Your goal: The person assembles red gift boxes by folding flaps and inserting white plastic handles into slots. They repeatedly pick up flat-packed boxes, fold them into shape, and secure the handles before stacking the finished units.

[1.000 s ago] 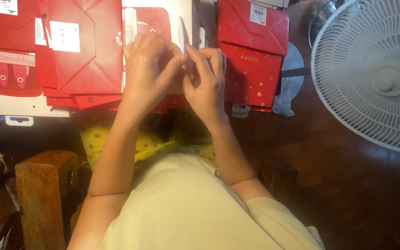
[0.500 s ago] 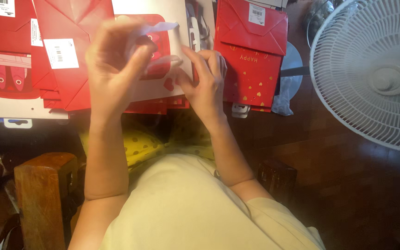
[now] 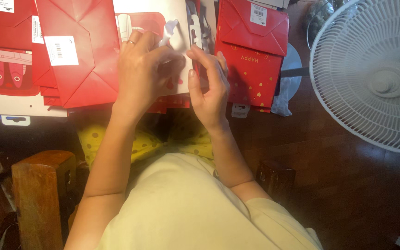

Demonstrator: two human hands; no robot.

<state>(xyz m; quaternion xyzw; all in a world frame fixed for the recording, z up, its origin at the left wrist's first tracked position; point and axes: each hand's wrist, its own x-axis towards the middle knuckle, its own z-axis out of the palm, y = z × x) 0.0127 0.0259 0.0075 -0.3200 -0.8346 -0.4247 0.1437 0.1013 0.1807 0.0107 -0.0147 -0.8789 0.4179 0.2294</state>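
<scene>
My left hand pinches a thin curled white strip over a white card with a red printed panel. A ring shows on one of its fingers. My right hand rests beside it, fingers curled on the card's right edge, thumb pointing up. Both hands lie over a stack of flat red paper bags. What sits under the palms is hidden.
More folded red bags with gold hearts lie to the right, others at the left. A white fan grille stands at the right. A wooden chair arm is at lower left. The floor is dark wood.
My left hand was raised, pulling the white strip up; it has now come back down onto the card next to my right hand. The right hand has hardly moved.
</scene>
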